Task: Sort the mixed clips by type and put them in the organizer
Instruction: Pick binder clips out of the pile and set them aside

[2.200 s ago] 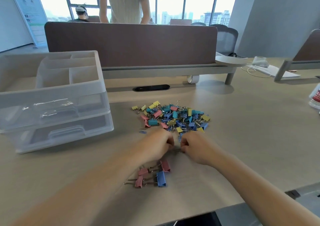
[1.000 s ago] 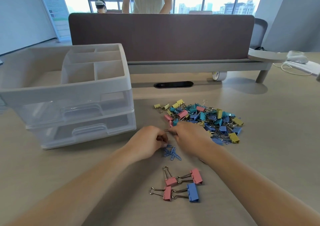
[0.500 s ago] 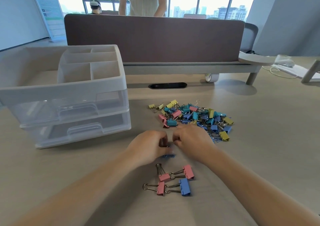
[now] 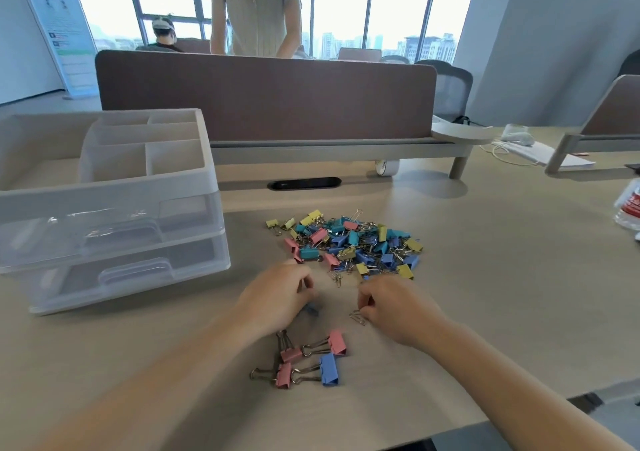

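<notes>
My left hand (image 4: pixel 277 298) is curling over small blue paper clips (image 4: pixel 312 309) on the desk (image 4: pixel 502 277); can't tell if it's gripping any. My right hand (image 4: pixel 394 307) is curling too, fingertips touching a silver paper clip (image 4: pixel 357 317); hold unclear. I'm judging these light, thin springy wire, lying flat, slippery and tangling easily, so best pinched at a loop end. Sorted binder clips (image 4: pixel 304 360) are lying near me, the mixed pile (image 4: pixel 346 243) is sitting just beyond my hands, and the organizer (image 4: pixel 114 208) is standing far left.

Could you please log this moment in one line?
left hand: at blue paper clips; right hand: at silver paper clip; pile: unsorted; organizer: drawers closed
</notes>
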`<state>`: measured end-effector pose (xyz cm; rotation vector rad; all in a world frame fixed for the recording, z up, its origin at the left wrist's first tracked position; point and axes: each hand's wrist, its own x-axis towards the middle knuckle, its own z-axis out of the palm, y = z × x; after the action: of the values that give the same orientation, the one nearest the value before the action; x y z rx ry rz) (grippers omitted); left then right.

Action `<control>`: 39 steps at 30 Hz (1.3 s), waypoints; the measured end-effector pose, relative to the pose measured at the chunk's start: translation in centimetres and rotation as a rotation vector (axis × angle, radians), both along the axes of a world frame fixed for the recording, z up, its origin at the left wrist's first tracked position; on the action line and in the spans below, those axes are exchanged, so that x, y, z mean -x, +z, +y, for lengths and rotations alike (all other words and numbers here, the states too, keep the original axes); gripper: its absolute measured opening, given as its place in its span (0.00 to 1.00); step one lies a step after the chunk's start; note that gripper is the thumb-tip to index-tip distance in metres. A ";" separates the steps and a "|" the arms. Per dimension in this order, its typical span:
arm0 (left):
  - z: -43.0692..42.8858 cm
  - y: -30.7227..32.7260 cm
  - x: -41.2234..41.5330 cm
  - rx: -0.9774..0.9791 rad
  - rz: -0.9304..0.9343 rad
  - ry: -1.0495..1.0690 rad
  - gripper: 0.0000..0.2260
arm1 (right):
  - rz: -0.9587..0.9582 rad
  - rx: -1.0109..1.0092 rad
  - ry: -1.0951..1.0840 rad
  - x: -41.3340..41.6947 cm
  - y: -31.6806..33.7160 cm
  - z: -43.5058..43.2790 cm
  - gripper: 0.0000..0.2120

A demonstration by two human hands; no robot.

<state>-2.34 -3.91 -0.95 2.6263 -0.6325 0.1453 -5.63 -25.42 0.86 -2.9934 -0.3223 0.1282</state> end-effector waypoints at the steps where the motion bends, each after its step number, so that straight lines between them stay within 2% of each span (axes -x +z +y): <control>1: -0.2 0.1 -0.2 -0.001 -0.013 0.006 0.03 | 0.015 -0.020 -0.017 0.0 -0.1 -0.5 0.03; 5: -1.1 0.6 -1.4 0.018 0.004 0.047 0.08 | 0.064 -0.120 -0.068 -0.3 -0.1 -2.1 0.05; 9: -2.9 1.5 -3.2 0.007 0.030 0.084 0.11 | -0.043 -0.228 -0.127 -1.9 0.3 -2.8 0.05; 12: -4.1 1.7 -4.6 -0.023 0.026 0.088 0.10 | -0.165 -0.144 -0.079 -3.5 0.5 -2.2 0.09; 17: -5.5 1.2 -6.0 -0.149 0.042 0.130 0.12 | -0.234 -0.043 0.012 -6.5 0.4 -0.4 0.20; 22: -6.0 0.5 -6.7 -0.155 0.084 0.137 0.17 | -0.252 0.004 0.044 -8.3 0.1 0.5 0.13; 26: -5.9 0.2 -6.9 -0.099 0.160 0.140 0.27 | -0.310 -0.039 0.058 -8.5 -0.5 0.4 0.11; 31: -5.3 0.7 -6.5 -0.059 0.159 0.106 0.06 | -0.310 -0.283 -0.013 -8.0 -0.5 -0.3 0.11; 33: -4.9 1.3 -5.9 -0.038 0.134 0.091 0.04 | -0.300 -0.341 -0.032 -7.6 -0.1 -0.8 0.12; 35: -4.4 1.9 -5.2 -0.031 0.106 0.093 0.10 | -0.305 -0.387 -0.052 -6.8 0.2 -1.4 0.12; 39: -3.1 3.2 -4.0 0.063 0.128 0.107 0.06 | -0.298 -0.452 -0.108 -5.4 0.4 -2.3 0.10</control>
<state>1.69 -6.99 2.30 2.5848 -0.4376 0.0281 -0.24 -27.77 1.28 -2.5650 -0.1854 -0.3570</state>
